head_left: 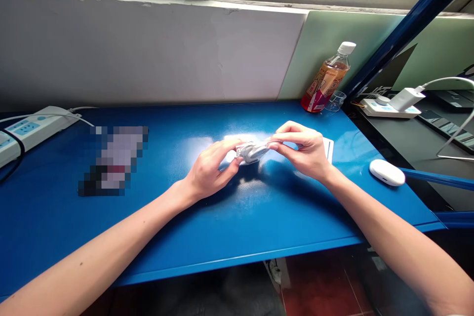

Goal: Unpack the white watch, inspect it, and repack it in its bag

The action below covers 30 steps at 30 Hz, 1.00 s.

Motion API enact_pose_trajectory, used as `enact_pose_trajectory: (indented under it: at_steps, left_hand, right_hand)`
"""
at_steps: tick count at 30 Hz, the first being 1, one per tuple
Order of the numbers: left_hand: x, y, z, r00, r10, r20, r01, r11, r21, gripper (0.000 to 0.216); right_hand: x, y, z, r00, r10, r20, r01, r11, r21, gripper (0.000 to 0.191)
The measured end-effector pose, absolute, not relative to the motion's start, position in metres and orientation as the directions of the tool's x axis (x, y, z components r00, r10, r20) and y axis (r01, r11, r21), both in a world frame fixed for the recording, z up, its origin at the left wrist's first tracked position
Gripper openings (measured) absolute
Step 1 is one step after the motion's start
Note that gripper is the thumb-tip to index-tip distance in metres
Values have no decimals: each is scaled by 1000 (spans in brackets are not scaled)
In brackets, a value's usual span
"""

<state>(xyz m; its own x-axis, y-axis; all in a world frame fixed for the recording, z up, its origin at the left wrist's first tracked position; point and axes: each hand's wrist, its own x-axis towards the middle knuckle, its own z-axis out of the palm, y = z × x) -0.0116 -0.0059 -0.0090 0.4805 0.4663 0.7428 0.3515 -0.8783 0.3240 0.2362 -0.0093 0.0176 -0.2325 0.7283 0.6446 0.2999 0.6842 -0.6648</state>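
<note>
Above the middle of the blue table (pixel 166 237), a small crinkled plastic packet (pixel 253 151) is stretched between my two hands. Something whitish and rounded shows inside it, perhaps a coiled cable; its exact kind is hard to make out. My left hand (pixel 213 168) pinches the packet's left end between thumb and fingers. At the right end, the thumb and fingertips of my right hand (pixel 301 148) are closed on its edge. Partly hidden behind my right hand lies a flat white item (pixel 328 149) on the table.
A power strip (pixel 37 128) with cables and a pixelated object (pixel 118 158) lie on the left. A drink bottle (pixel 328 79) and a clear cup (pixel 336 101) stand at the back right. Near the right edge sits a white rounded case (pixel 387 173). Beyond the blue frame is another power strip (pixel 388 108).
</note>
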Motion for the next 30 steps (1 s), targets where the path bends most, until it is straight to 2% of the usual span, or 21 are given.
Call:
enact_pose_trajectory:
  at_steps: [3, 6, 10, 14, 18, 22, 24, 26, 28, 30]
  left_hand:
    - [-9, -9, -8, 448, 501, 740, 377, -857, 352, 28]
    - [-9, -8, -10, 428, 575, 697, 406, -812, 419, 39]
    - [-9, -5, -14, 389, 669, 633, 441, -738, 510, 58]
    - [-12, -2, -13, 436, 703, 562, 503, -708, 496, 49]
    - [-15, 2, -11, 498, 715, 491, 542, -699, 467, 32]
    - [-16, 3, -10, 521, 710, 474, 596, -700, 394, 26]
    - [-16, 3, -9, 541, 683, 491, 587, -725, 362, 34]
    - [-15, 2, -7, 596, 650, 472, 548, -758, 352, 54]
    - [-15, 2, -5, 660, 633, 404, 526, -774, 354, 75]
    - [-14, 1, -4, 693, 641, 330, 546, -765, 341, 86]
  right_hand:
    - [233, -11, 19, -186, 838, 513, 177, 543, -821, 5]
    - [230, -8, 15, -182, 911, 370, 92, 390, -916, 11]
    - [228, -1, 6, -175, 952, 253, 98, 272, -957, 22]
    - [230, 6, -3, -192, 967, 168, 150, 198, -969, 30]
    - [233, 9, -9, -161, 968, 192, 351, 239, -905, 25]
    - [236, 10, -12, -150, 937, 314, 581, 341, -739, 19]
    - [237, 9, -14, -182, 911, 369, 644, 394, -656, 19]
    - [238, 9, -14, -212, 896, 390, 679, 422, -601, 19]
    - [238, 8, -14, -237, 893, 383, 706, 429, -564, 20]
    - [239, 7, -12, -271, 888, 371, 725, 442, -528, 23]
